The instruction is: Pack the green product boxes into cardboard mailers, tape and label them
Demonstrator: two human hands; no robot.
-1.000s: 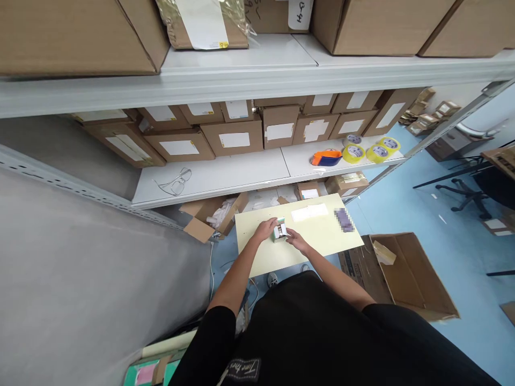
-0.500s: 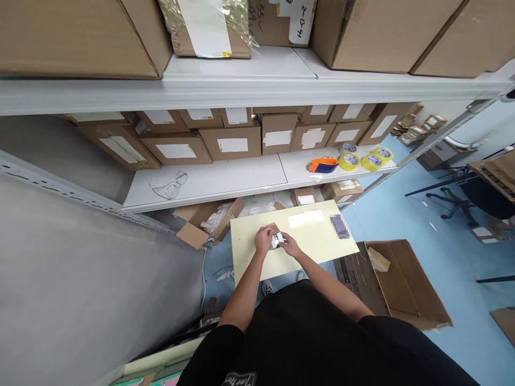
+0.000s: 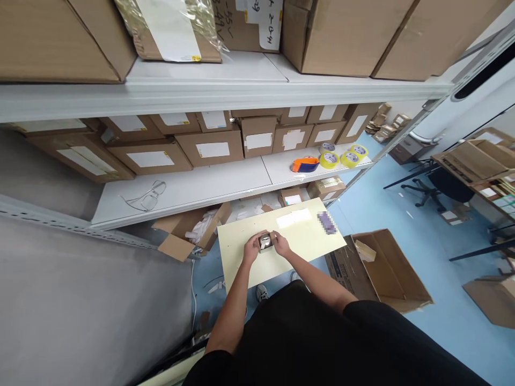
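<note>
Both hands hold a small brown cardboard box (image 3: 266, 249) over the pale yellow tabletop (image 3: 237, 268). Inside the box lies a shiny silvery-white item (image 3: 265, 242), too small to name. My left hand (image 3: 251, 249) is closed on the box's left side. My right hand (image 3: 280, 244) grips the right side, its fingers at the upper right edge. White paper sheets (image 3: 294, 218) lie on the tabletop beyond the right hand, and a blurred purple thing (image 3: 326, 222) is near its right end.
Behind the table, a shelf (image 3: 217, 185) carries cardboard boxes (image 3: 214, 149), glasses (image 3: 148, 198), an orange-and-blue object (image 3: 304, 164) and yellow tape rolls (image 3: 329, 160). An open carton (image 3: 189, 228) stands left of the table. A large open box (image 3: 396, 268) is on the floor at right.
The silvery-white item, earlier between my hands beside the brown cardboard, now lies inside the box. My hands have moved to the box's two sides. The camera view has shifted.
</note>
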